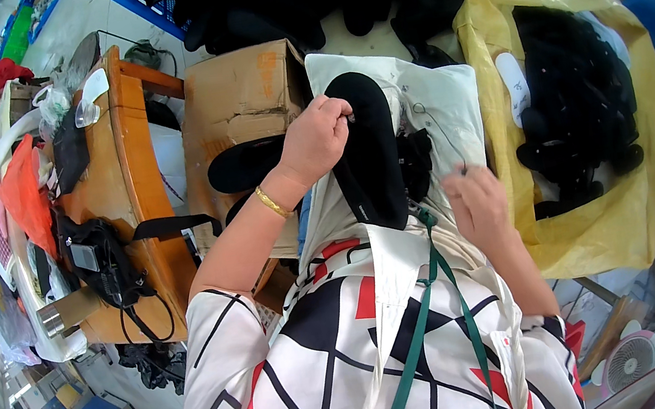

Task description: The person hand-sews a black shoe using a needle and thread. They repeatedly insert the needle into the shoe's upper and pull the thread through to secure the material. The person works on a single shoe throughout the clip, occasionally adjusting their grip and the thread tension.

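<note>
A black insole (373,166), long and rounded at its ends, lies in front of me over my lap. My left hand (320,138) is closed, with thumb and fingers pinched at the insole's left edge. Away to the right, my right hand (477,201) is slightly smeared by motion, its fingers curled together. From its fingertips a thin dark thread (446,137) curves up across a white cloth bag (447,89). Whether a needle is in either hand is too small to make out. Another black insole (247,164) sits left of my left wrist.
A cardboard box (239,89) stands ahead to the left, beside a wooden table (143,166) carrying a black bag (99,260). On the right, a yellow sack (611,239) holds many black pieces and a white insole (514,89). Green cords (436,273) hang down my front.
</note>
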`<state>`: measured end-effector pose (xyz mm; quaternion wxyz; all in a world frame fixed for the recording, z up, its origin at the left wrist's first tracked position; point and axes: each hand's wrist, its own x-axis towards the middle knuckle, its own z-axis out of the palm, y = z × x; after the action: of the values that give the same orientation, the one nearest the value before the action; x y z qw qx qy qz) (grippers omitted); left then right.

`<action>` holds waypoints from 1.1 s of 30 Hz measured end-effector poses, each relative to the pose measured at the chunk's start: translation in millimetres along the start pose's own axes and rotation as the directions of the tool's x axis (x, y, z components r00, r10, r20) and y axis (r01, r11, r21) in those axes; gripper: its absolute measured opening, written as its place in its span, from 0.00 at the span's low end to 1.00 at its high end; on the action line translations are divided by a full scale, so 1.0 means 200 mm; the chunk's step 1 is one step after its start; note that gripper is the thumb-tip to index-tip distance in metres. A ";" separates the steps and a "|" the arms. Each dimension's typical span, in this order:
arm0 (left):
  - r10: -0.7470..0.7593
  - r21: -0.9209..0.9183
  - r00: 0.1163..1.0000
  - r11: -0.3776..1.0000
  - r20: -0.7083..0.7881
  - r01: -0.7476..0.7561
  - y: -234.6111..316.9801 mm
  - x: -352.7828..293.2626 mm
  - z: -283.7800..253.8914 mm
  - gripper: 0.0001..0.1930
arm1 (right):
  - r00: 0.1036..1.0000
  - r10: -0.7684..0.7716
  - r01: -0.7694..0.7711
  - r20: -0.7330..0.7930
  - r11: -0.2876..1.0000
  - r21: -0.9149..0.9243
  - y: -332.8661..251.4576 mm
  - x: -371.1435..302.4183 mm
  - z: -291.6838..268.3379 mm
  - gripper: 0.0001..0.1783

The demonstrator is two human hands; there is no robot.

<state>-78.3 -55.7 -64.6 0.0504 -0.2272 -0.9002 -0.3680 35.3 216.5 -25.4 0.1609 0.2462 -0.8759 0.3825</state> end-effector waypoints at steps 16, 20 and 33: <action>-0.276 0.082 0.961 0.958 0.022 0.273 0.03 0.07 0.03 0.15 | 0.591 0.688 -0.735 0.420 0.245 0.632 -0.01 0.19 0.15 0.08; -0.535 -0.359 0.826 0.746 0.177 0.560 0.00 0.05 0.01 0.11 | 0.657 0.619 -0.737 0.431 0.409 0.538 -0.03 0.36 0.29 0.06; -0.627 -0.498 0.752 0.595 0.203 0.631 0.02 0.02 0.03 0.09 | 0.761 0.545 -0.643 0.353 0.705 0.298 0.07 0.37 0.49 0.07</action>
<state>-79.8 -46.4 -65.2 -0.1509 0.0988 -0.7812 -0.5977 -42.3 128.4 -63.2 -0.1326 0.0203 -0.8225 0.5527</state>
